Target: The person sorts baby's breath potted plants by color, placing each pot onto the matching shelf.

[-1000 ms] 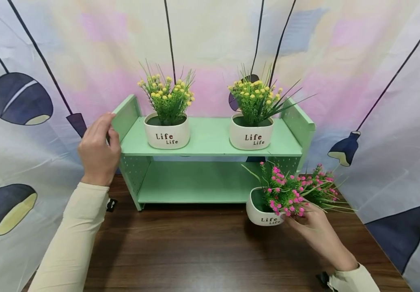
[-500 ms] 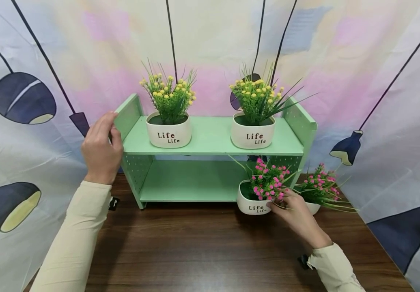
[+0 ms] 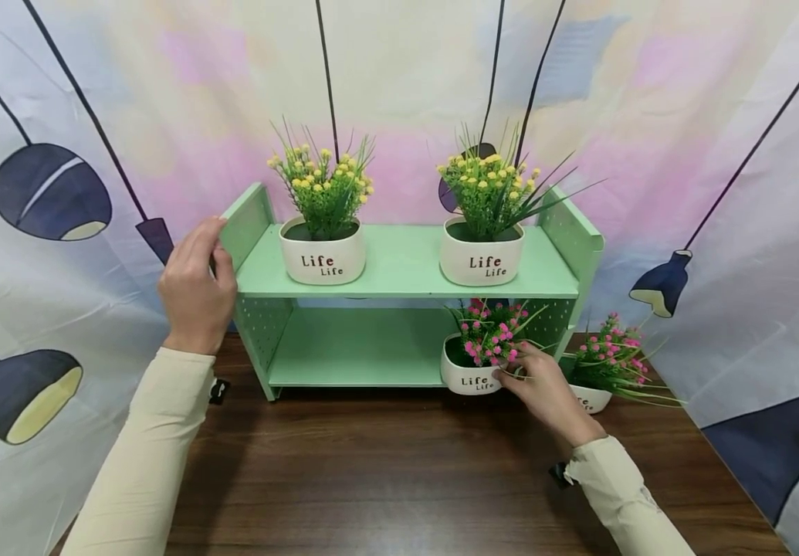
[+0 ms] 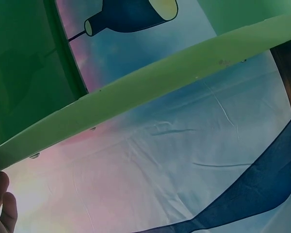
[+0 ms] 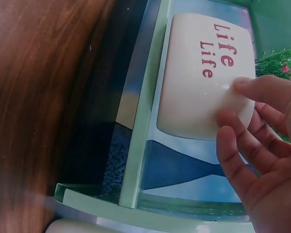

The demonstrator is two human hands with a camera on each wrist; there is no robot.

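Note:
My right hand (image 3: 541,390) pinches the right end of a white "Life" flowerpot (image 3: 472,378) with pink artificial flowers. The thumb lies on the pot's front and the other fingers reach round its end, as the right wrist view shows. This pot (image 5: 203,77) is at the front of the lower level of a green two-tier shelf (image 3: 350,347), toward the right. At the shelf's left side panel (image 3: 246,220), my left hand (image 3: 198,289) rests with its fingers loosely bent against the edge. Its fingertips (image 4: 0,187) show beside the green edge in the left wrist view.
Two white pots with yellow flowers, a left flowerpot (image 3: 323,259) and a right flowerpot (image 3: 481,259), stand on the upper level. Another pink-flowered pot (image 3: 590,398) stands on the wooden table (image 3: 385,479) right of the shelf. A printed curtain (image 3: 399,62) hangs behind.
My right hand has carried the pink-flowered pot left and toward the shelf's lower level, uncovering the other pink-flowered pot. My left hand has stayed at the side panel.

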